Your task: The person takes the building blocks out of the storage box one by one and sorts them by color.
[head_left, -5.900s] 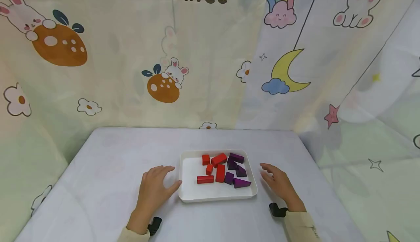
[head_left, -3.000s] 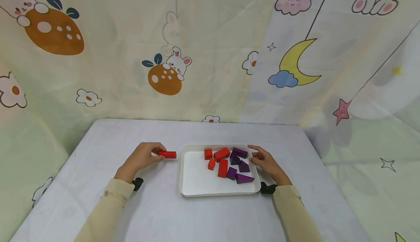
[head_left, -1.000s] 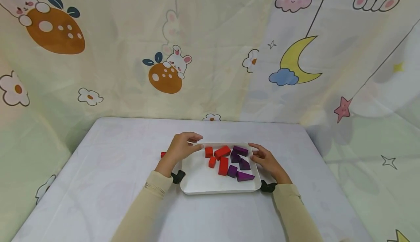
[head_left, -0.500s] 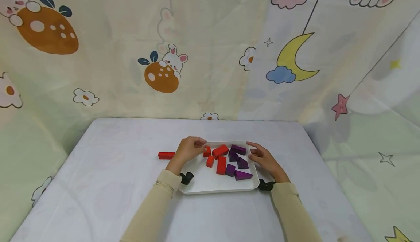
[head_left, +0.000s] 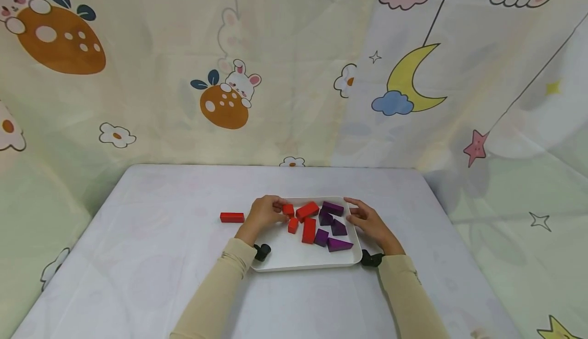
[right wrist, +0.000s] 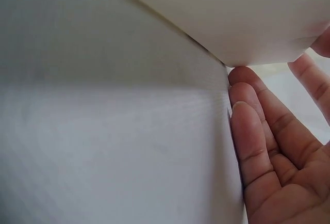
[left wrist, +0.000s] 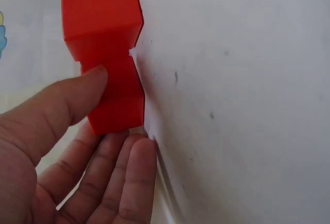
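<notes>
A white tray [head_left: 294,262] sits on the table with several red and purple blocks in it. My left hand [head_left: 264,214] reaches over its left side and holds a small red block [head_left: 288,210] near the back rim. In the left wrist view the thumb [left wrist: 77,97] presses that block's face, fingertips at its near end; another red block [left wrist: 103,17] adjoins it. My right hand [head_left: 372,224] holds the tray's right edge near the back corner. The right wrist view shows its fingers [right wrist: 250,136] low against the tray's outer side.
A red bar-shaped block [head_left: 231,217] lies on the white-covered table [head_left: 161,257], left of the tray. Purple blocks [head_left: 340,244] stand in the tray's right half. A printed cloth backdrop [head_left: 294,99] hangs behind the table's far edge.
My left hand took the long red block out, set it left of the tray, then came back to the small red block. My right hand moved in to the tray's edge and stayed.
</notes>
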Action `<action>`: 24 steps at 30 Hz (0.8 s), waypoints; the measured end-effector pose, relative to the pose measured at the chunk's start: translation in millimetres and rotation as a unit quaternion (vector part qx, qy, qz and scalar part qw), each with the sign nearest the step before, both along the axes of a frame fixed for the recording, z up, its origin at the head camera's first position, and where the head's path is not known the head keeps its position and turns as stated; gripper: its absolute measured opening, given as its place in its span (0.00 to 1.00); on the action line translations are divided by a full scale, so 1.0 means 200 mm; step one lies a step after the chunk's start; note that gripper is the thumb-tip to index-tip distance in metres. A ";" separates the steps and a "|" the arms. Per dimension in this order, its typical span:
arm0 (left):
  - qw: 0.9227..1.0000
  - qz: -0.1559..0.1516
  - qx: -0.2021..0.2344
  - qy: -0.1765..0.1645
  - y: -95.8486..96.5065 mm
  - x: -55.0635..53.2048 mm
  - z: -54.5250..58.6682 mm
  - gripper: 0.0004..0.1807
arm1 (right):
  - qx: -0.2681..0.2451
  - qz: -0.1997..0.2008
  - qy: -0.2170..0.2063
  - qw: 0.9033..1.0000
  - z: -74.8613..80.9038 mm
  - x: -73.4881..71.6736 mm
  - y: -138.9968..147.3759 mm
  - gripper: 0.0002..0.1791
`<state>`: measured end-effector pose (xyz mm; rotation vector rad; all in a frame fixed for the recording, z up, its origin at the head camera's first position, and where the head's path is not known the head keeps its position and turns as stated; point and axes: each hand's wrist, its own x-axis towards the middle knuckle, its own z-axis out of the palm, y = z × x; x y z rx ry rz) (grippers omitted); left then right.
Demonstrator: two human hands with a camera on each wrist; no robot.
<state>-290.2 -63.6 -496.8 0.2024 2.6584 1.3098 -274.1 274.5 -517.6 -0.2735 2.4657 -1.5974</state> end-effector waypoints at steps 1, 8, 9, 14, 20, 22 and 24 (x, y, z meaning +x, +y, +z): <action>1.000 0.001 0.001 0.003 0.00 0.00 0.00 0.19 | 0.000 -0.001 -0.001 1.000 0.00 0.00 0.00 0.34; 1.000 -0.004 0.015 0.007 -0.01 0.03 0.06 0.16 | -0.006 -0.005 -0.001 1.000 0.01 0.01 -0.02 0.33; 1.000 -0.008 0.018 0.010 -0.02 0.03 0.07 0.16 | -0.006 -0.004 0.000 1.000 0.01 0.01 -0.02 0.33; 0.998 -0.052 0.026 0.029 -0.08 0.04 0.12 0.16 | -0.004 -0.007 0.003 1.000 0.00 0.00 -0.02 0.33; 0.994 -0.095 0.047 0.031 -0.17 0.07 0.17 0.17 | -0.003 -0.012 0.002 1.000 0.00 0.01 -0.02 0.33; 0.993 -0.099 0.057 0.031 -0.20 0.08 0.18 0.17 | -0.004 -0.011 0.003 1.000 0.00 0.01 -0.02 0.33; 0.992 -0.099 0.070 0.030 -0.23 0.09 0.20 0.18 | -0.005 -0.011 0.004 1.000 0.00 0.01 -0.02 0.33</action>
